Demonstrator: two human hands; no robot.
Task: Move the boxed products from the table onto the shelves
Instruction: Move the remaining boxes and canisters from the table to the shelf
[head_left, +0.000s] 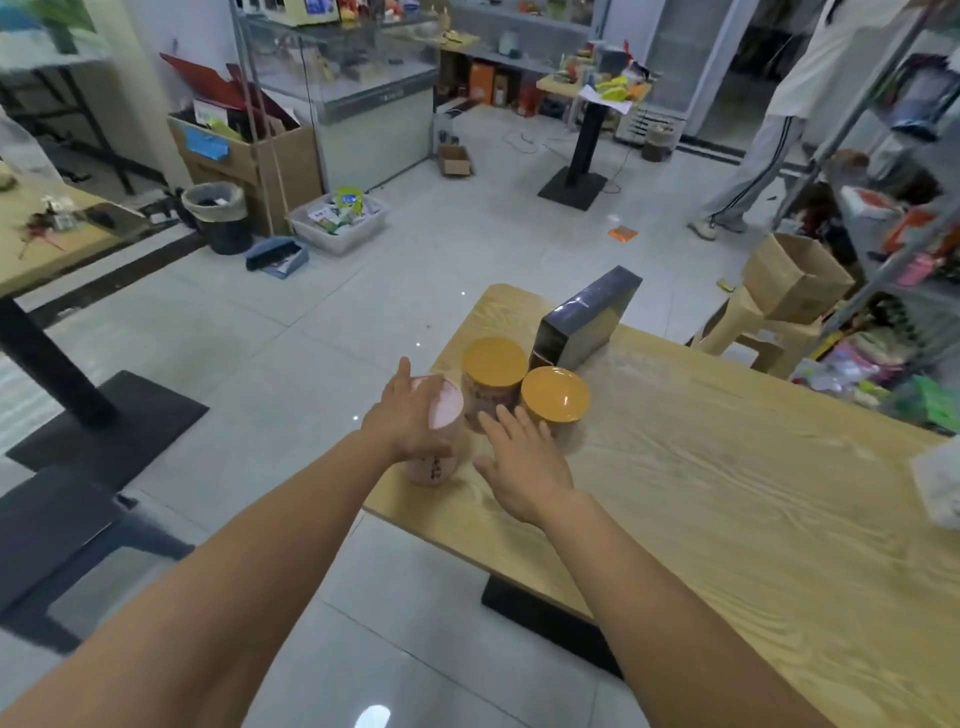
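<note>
L grip (410, 418) curled round pink canister (448, 408) at bench (727, 467) corner, R grip (519, 460) fingers spread, holding nothing, just beside 2 orange-lid canisters (494, 361), dark box (587, 317) behind them, shelves (914, 218) far R

The worktop (727, 467) carries four products: three round canisters and one flat dark box (587, 317). Among the canisters there is one pink-lidded canister (449, 408) and two with orange lids, one taller canister (494, 361) and one shorter canister (555, 393). Two hands are in view, one left hand (410, 418) and one right hand (524, 467). Beyond the worktop: one beige stool (748, 330), one open cardboard box (795, 278) on it, one lined bin (218, 218), one white crate (340, 223), one other person (810, 78)
</note>
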